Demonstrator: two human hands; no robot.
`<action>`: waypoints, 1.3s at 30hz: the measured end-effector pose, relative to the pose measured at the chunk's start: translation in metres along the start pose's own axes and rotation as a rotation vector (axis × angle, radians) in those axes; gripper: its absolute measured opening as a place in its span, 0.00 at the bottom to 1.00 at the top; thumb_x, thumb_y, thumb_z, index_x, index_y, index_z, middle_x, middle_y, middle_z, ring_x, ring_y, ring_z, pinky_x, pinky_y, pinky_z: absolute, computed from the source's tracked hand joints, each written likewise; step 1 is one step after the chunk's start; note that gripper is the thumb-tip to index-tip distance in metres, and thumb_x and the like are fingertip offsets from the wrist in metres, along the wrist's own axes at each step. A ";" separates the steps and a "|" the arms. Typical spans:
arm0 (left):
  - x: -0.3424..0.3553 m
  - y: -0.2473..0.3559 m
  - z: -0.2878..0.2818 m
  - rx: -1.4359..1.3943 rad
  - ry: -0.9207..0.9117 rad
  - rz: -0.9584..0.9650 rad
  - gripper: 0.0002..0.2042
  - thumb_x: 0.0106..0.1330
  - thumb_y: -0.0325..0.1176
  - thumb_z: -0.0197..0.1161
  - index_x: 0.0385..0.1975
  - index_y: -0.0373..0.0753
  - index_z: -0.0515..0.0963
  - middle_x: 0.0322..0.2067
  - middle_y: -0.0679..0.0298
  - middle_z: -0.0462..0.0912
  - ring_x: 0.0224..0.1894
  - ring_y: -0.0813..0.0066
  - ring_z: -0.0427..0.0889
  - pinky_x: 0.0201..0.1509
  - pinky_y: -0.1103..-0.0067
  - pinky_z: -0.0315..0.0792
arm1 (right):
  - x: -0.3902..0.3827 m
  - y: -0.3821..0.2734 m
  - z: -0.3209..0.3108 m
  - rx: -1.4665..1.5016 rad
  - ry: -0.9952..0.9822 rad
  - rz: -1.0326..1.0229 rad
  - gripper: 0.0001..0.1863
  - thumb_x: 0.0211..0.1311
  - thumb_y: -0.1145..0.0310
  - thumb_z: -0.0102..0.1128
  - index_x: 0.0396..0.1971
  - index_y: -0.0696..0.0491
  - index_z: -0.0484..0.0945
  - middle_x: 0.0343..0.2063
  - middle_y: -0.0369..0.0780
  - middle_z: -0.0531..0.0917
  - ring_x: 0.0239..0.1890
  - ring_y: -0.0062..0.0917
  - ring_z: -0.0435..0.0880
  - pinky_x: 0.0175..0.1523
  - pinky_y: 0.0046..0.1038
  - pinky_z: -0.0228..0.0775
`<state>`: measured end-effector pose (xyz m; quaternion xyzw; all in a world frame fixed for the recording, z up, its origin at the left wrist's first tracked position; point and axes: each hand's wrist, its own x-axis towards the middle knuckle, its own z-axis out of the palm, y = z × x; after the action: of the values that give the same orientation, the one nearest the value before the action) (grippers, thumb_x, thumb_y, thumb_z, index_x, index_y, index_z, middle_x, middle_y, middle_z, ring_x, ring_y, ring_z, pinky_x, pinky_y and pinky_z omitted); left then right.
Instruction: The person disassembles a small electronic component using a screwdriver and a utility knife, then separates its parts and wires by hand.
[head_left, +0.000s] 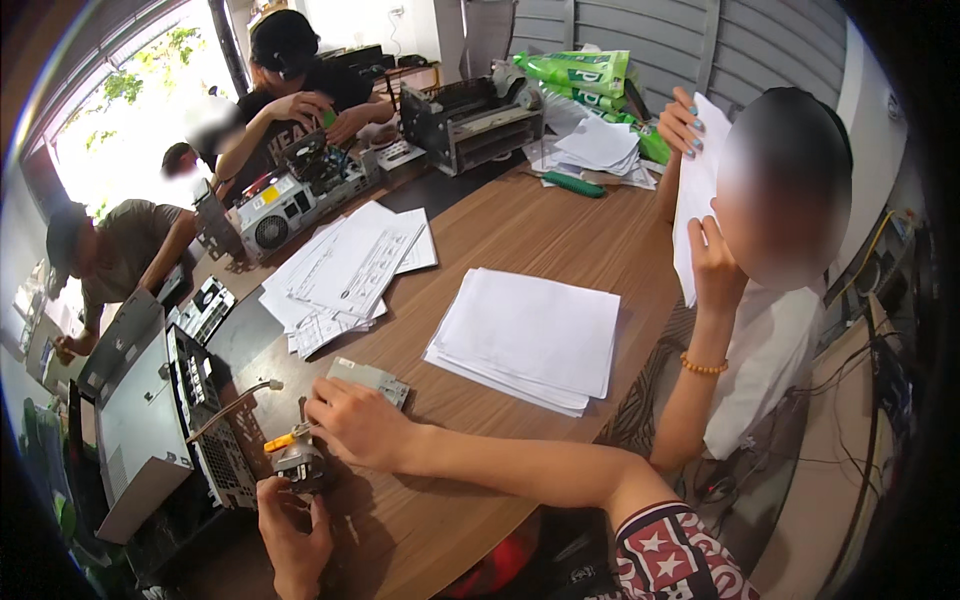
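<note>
A small metal part [299, 468], round-bodied with dark prongs, sits at the table's near left edge. My left hand [293, 540] curls at its lower side, thumb and forefinger gripping its edge. From above, my right hand [362, 428] reaches in with bent fingers pinched together at the part's top; what lies between the fingertips is too small to make out. An orange-yellow piece [284, 441] juts out on the part's left. Just behind my right hand lies a flat grey metal drive-like box [368, 380]. A cable with a pale connector [275, 384] stretches to the left.
An opened computer case [150, 455] stands at the left. Loose printed papers [350, 265] and a stack of white sheets [530, 335] lie mid-table. Across, a person [315, 105] handles a power supply unit [275, 220]; another, at right, lifts a sheet [700, 200].
</note>
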<state>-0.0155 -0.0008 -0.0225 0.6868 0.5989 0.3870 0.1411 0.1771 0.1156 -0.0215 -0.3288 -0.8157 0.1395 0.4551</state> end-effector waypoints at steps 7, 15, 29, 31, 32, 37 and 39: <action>0.002 0.015 -0.012 -0.071 0.132 -0.033 0.23 0.70 0.22 0.54 0.62 0.39 0.54 0.45 0.56 0.73 0.39 0.72 0.77 0.43 0.77 0.71 | 0.012 -0.009 -0.015 0.364 0.190 -0.060 0.07 0.62 0.71 0.68 0.32 0.57 0.79 0.32 0.41 0.76 0.35 0.35 0.79 0.40 0.34 0.72; 0.004 -0.004 -0.021 -0.218 0.332 0.226 0.21 0.76 0.29 0.52 0.64 0.38 0.57 0.46 0.58 0.71 0.37 0.77 0.72 0.42 0.79 0.71 | 0.012 -0.022 -0.023 0.703 -0.064 -0.075 0.08 0.63 0.69 0.69 0.31 0.57 0.82 0.33 0.38 0.77 0.29 0.27 0.78 0.35 0.28 0.70; -0.043 -0.001 -0.067 -0.053 0.443 0.299 0.12 0.67 0.24 0.66 0.49 0.33 0.78 0.32 0.65 0.78 0.25 0.81 0.72 0.27 0.81 0.65 | 0.142 0.097 -0.165 -0.424 0.265 0.104 0.12 0.63 0.62 0.55 0.31 0.54 0.83 0.39 0.49 0.84 0.43 0.46 0.86 0.48 0.46 0.79; -0.073 -0.011 -0.087 -0.050 0.385 0.347 0.11 0.68 0.22 0.65 0.48 0.34 0.80 0.33 0.64 0.78 0.22 0.81 0.69 0.24 0.82 0.62 | 0.126 0.144 -0.204 -0.672 0.230 0.295 0.12 0.63 0.64 0.53 0.35 0.54 0.84 0.42 0.50 0.83 0.46 0.46 0.85 0.50 0.48 0.78; -0.083 -0.018 -0.103 0.139 0.301 0.636 0.10 0.70 0.22 0.62 0.49 0.35 0.80 0.31 0.64 0.78 0.19 0.81 0.66 0.23 0.84 0.62 | 0.121 0.167 -0.222 -0.727 0.176 0.449 0.11 0.61 0.67 0.56 0.36 0.55 0.84 0.44 0.50 0.82 0.49 0.46 0.84 0.51 0.48 0.78; -0.179 -0.035 -0.098 0.266 0.497 0.172 0.18 0.73 0.30 0.62 0.60 0.38 0.73 0.34 0.62 0.79 0.18 0.77 0.66 0.21 0.82 0.63 | 0.050 0.274 -0.273 -0.718 0.228 0.774 0.12 0.61 0.74 0.53 0.40 0.62 0.81 0.50 0.58 0.81 0.56 0.52 0.79 0.57 0.47 0.73; -0.209 -0.027 -0.085 0.289 0.602 -0.034 0.14 0.70 0.29 0.60 0.54 0.36 0.72 0.36 0.60 0.77 0.29 0.72 0.70 0.34 0.79 0.66 | 0.026 0.320 -0.280 -0.925 0.266 0.671 0.18 0.62 0.71 0.53 0.51 0.61 0.75 0.50 0.59 0.80 0.56 0.53 0.78 0.60 0.49 0.71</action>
<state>-0.0910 -0.2119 -0.0594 0.5446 0.6737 0.4811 -0.1345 0.5321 0.3515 -0.0200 -0.7483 -0.5789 -0.1371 0.2936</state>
